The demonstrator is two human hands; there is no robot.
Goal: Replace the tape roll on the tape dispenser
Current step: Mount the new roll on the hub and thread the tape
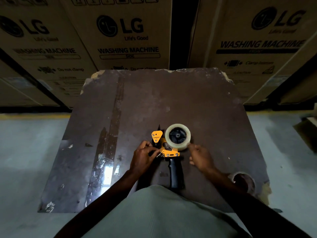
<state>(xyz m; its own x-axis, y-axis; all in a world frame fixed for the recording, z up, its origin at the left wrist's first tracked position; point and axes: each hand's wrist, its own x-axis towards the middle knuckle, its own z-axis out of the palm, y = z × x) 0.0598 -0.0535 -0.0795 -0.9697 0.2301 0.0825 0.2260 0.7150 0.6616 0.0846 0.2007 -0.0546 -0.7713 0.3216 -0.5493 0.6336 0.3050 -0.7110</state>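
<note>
Fingers (151, 148) curled, pinching tape dispenser (167, 152) front.

The tape dispenser (167, 152) lay flat on the dark counter (171, 100), its yellow frame away from the person and its black handle pointing toward them. A clear tape roll (177, 136) sat on its black hub. An empty core (243, 182) lay well apart at the near right

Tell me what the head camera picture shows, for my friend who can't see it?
A person's left hand and right hand work on a yellow-and-black tape dispenser carrying a clear tape roll, lying on a dark worn board.
</note>
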